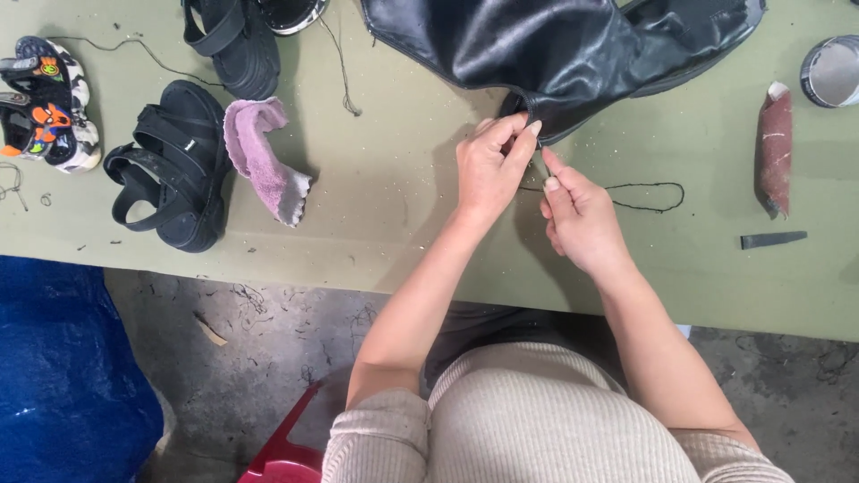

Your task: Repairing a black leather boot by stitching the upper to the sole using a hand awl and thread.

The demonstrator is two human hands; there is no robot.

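1. Left hand (488, 170) is pinching the black boot (555, 54) edge at mid-table; right hand (582, 219) is gripping a needle-like tool — stitching underway.
2. Black thread (649, 197) is trailing right — pulling it taut seems due.

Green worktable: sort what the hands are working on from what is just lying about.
In hand:
- black leather boot, edge pinched by left hand
- black thread, at right hand

Lying about:
- black sandals
- patterned child's sandal
- pink cloth
- sandpaper roll
- round tin
- dark strip
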